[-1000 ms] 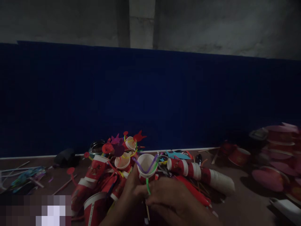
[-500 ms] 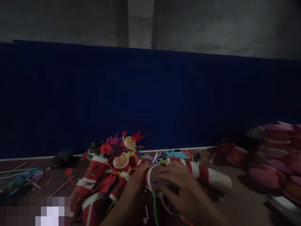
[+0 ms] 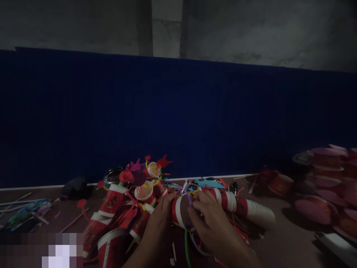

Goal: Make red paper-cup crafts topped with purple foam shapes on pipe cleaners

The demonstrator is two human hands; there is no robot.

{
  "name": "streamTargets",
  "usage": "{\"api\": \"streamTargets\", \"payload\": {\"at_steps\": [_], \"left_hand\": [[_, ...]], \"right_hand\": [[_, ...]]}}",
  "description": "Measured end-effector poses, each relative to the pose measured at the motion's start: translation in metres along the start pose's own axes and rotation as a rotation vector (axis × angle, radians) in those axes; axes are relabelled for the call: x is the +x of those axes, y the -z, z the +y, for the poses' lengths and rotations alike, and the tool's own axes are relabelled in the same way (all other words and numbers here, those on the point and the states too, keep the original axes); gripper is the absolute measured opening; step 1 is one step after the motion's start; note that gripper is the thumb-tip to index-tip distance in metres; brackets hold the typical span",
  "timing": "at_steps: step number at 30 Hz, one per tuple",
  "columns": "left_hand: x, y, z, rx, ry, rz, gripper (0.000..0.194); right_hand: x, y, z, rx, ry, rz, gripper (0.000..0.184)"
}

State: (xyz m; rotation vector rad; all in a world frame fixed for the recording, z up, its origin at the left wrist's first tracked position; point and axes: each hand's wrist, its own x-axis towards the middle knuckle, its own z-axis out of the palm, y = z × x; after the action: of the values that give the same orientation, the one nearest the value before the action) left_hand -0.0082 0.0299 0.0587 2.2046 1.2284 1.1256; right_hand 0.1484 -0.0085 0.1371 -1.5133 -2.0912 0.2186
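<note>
My left hand [image 3: 159, 221] is wrapped round a red paper cup [image 3: 175, 212] with a white rim. The cup lies tilted, its mouth turned toward my right hand [image 3: 209, 217]. At that mouth, the bent fingers and thumb of my right hand close on a thin purple strip [image 3: 190, 200], part of which is hidden by the fingers. A green pipe cleaner [image 3: 186, 245] hangs below the cup; where it is fixed cannot be seen. Left of my hands lies a pile of red paper cups [image 3: 113, 201] with paper shapes and coloured stems.
A long stack of nested paper cups [image 3: 251, 210] lies to the right. Further right are pink-topped red tubs [image 3: 326, 171] and a white flat object [image 3: 338, 245]. Craft scraps [image 3: 30, 212] lie at the left. A blue panel [image 3: 178, 119] rises behind the table.
The purple strip has swung from lying across the cup's mouth to slanting upward at its far side. My right hand has shifted slightly, uncovering more of the cup's mouth.
</note>
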Motion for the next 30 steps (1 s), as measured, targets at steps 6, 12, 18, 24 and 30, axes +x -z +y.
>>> {"api": "streamTargets", "payload": {"at_steps": [6,12,18,24,30], "left_hand": [[-0.003,-0.001,0.006,0.116,0.089,-0.072,0.046],[-0.006,-0.015,-0.009,0.208,0.071,-0.047,0.054],[-0.006,-0.011,0.001,0.209,0.119,-0.139,0.049],[-0.005,-0.010,0.004,0.194,0.140,-0.126,0.045],[-0.008,-0.012,0.002,0.006,0.140,-0.085,0.046]], "right_hand": [[-0.003,-0.002,0.001,-0.148,0.003,-0.054,0.026],[-0.002,-0.006,0.002,-0.259,-0.043,-0.088,0.023],[-0.001,-0.006,-0.002,-0.243,-0.098,-0.093,0.024],[0.001,-0.007,-0.003,-0.266,-0.133,-0.096,0.028],[0.002,-0.012,-0.003,-0.258,-0.151,0.001,0.027]]}}
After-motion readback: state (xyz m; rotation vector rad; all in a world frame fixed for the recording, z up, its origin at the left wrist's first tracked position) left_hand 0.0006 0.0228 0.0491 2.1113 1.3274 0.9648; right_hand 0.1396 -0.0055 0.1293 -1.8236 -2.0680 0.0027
